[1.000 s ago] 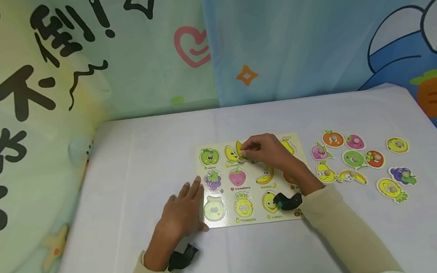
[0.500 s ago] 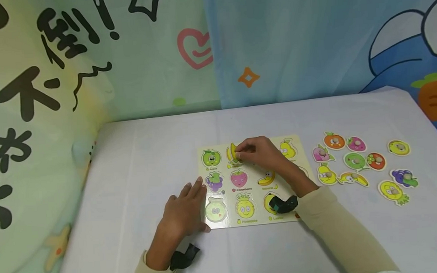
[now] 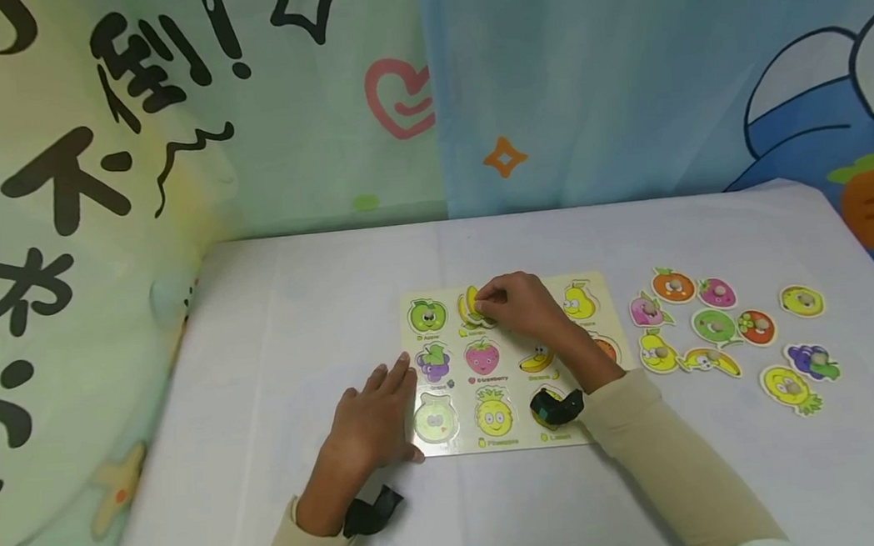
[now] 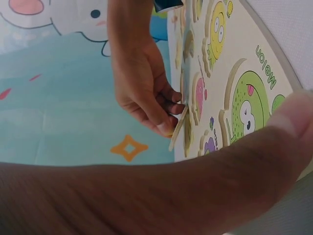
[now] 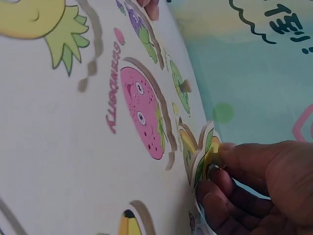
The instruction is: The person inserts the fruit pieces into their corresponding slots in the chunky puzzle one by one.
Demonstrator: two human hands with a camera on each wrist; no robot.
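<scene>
We see the corn-like piece (image 5: 204,155) now over the second recess of the top row, near the middle of the head view; a second ago it is just to the right of that yellow-and-green picture. We judge that its place is found but that it is not seated: both wrist views show it tilted off the puzzle board (image 5: 54,142), and we cannot tell whether its lower edge already catches. The right hand (image 3: 517,306) has a narrow grip, thumb and fingers pinching the piece by what looks like its knob. The left hand (image 3: 374,415) lies with fingers straight along the board's left edge, holding nothing

The board looks like pale wood under a glossy print, with stepped walls round the strawberry recess (image 5: 142,112) and the melon recess (image 4: 249,110). At upper left, the apple piece (image 3: 428,315) sits in place, its peg-like knob (image 5: 186,86) standing up. On the smooth white worktop (image 3: 297,315), at the right of the frame, flat knobbed fruit pieces (image 3: 713,323) lie scattered, rounded and white-rimmed
</scene>
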